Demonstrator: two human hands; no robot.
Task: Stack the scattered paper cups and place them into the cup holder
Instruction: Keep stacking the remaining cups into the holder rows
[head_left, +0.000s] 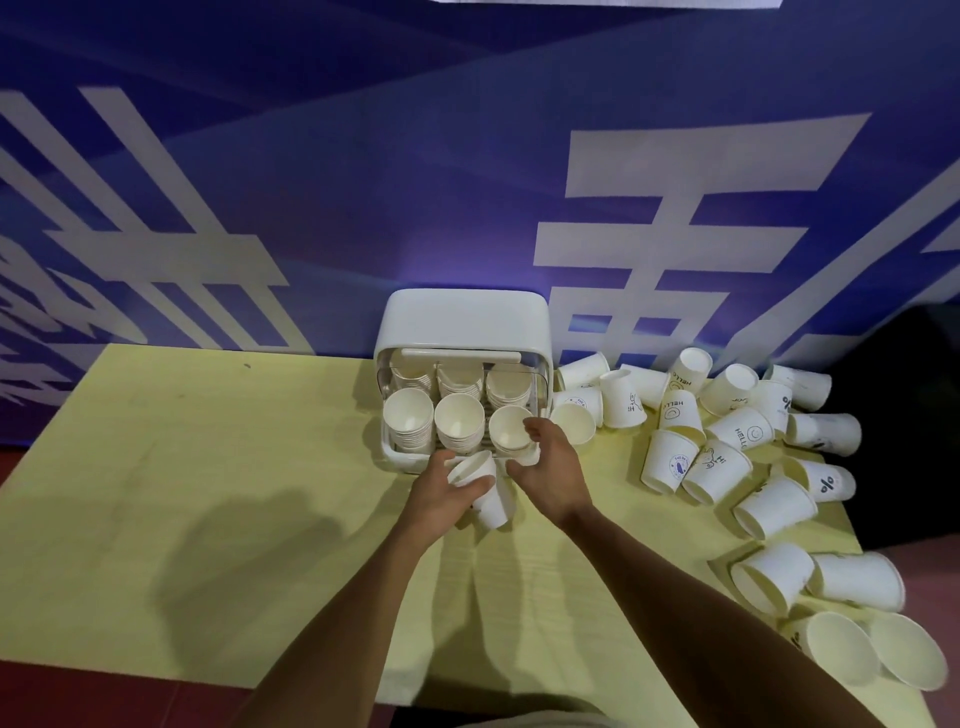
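From my station I read the left hand (441, 493) as curled round a short stack (483, 493) of nested cups. It holds the stack tilted, mouth toward the cup holder (462, 317), just in front of the holder's open face. The right hand (553, 470) pinches the front-right column (509, 428) inside the holder, thumb at the rim and fingers below; how firmly, I cannot tell. The holder stands at the back of the bench (208, 467), against a blue banner (363, 182), and every column I can see in it holds cups. The loose paper cups (727, 431) lie scattered to the holder's right, most on their sides, some leaning on each other, a few close to the bench's right edge. I judge these cups very light and thin-walled, easy to crush at the mouth and stiffer at the rolled rim and base. A nested stack should be firmer but may slide apart if tipped, so I would wrap the fingers round the body rather than squeeze the open end. The columns sit tight together, leaving little finger room between them. One loose cup lies just beside the holder's right wall near the right wrist, and the round cups at the edge could roll off if nudged.
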